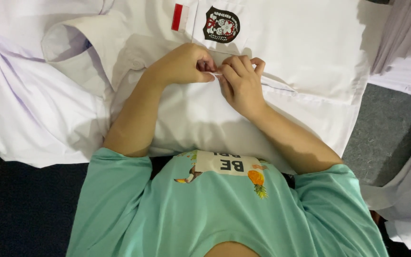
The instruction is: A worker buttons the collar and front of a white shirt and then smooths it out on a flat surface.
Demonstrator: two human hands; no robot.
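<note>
A white collared shirt (305,52) lies spread out in front of me, with a red-and-white patch (180,17) and a dark round emblem (221,24) on its chest pocket. My left hand (184,64) and my right hand (241,83) meet at the shirt's front edge just below the emblem. Both pinch a small bit of the white fabric between thumb and fingers. Whether a button sits between the fingertips is hidden. The shirt's collar (74,57) lies to the left of my left hand.
More white cloth (29,109) is bunched at the left. Folded white garments (405,71) lie at the right, another white piece (405,200) at the lower right. A grey surface (386,138) shows between them. My mint-green T-shirt (215,214) fills the bottom.
</note>
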